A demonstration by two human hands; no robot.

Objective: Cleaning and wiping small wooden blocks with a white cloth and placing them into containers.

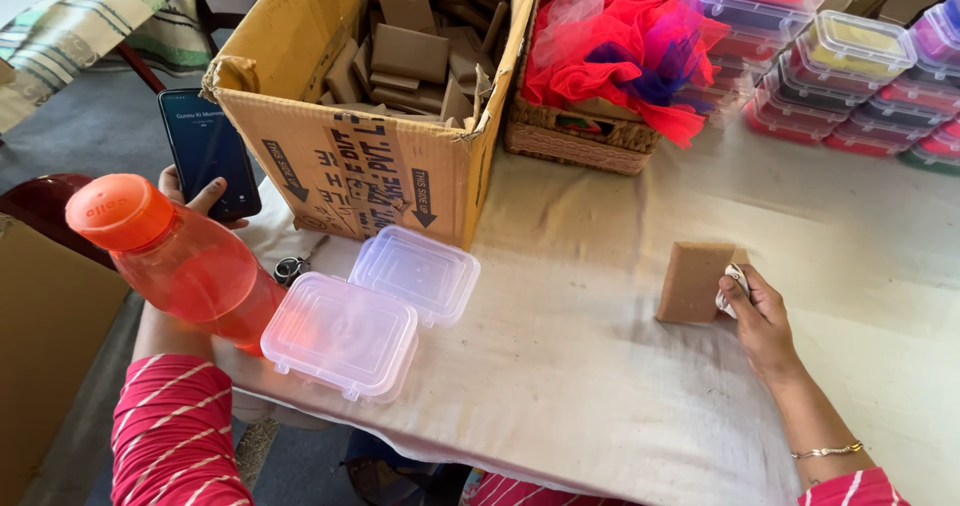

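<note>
My left hand holds a dark smartphone upright with its screen lit, at the left of a cardboard box. My right hand rests on the cloth-covered table with a small white cloth in its fingers, pressed against the right edge of a flat brown rectangular bar. Two clear plastic lidded containers lie closed near the front left of the table.
An orange water bottle stands at the left. The open cardboard box holds several brown bars. A wicker basket holds red and purple netting. Stacked lidded containers with coloured contents fill the back right. Small scissors lie by the box.
</note>
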